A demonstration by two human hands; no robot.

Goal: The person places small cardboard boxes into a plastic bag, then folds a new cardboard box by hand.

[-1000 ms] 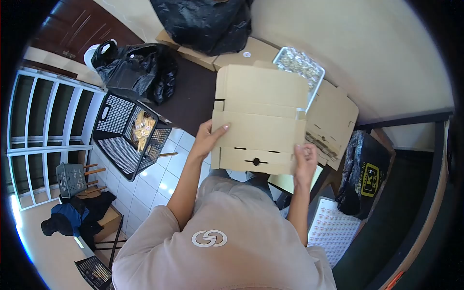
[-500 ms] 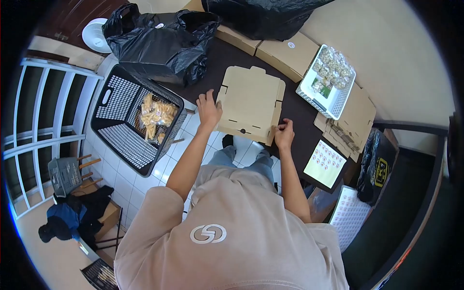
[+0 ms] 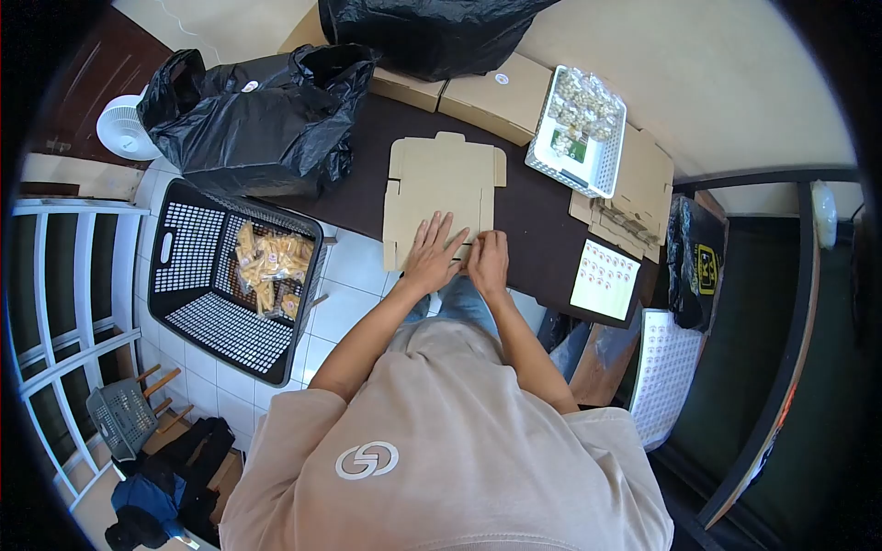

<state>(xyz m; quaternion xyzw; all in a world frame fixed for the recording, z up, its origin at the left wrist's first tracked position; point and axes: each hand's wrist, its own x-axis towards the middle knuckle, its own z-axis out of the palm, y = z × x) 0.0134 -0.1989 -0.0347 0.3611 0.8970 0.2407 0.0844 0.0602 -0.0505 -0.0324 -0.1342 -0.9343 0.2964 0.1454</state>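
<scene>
A flat, unfolded cardboard box [image 3: 443, 179] lies at the table's near edge, its front part overhanging slightly. My left hand [image 3: 432, 257] rests palm down on its front part, fingers spread. Close beside it, my right hand [image 3: 488, 264] has its fingers curled together at the front right edge of the cardboard, pinching it. The fingertips of that hand partly cover the slots there.
On the dark table [image 3: 363, 197] are a black plastic bag [image 3: 266, 115], closed cartons [image 3: 501, 92], a white basket [image 3: 606, 165] of small packets, stacked cardboard [image 3: 643, 174] and a sticker sheet [image 3: 604, 280]. A black crate [image 3: 184, 243] with snack packs stands left.
My left hand has moved from the cardboard's left edge onto its front. The right hand has come inward from the front right corner, next to the left. The camera view has shifted.
</scene>
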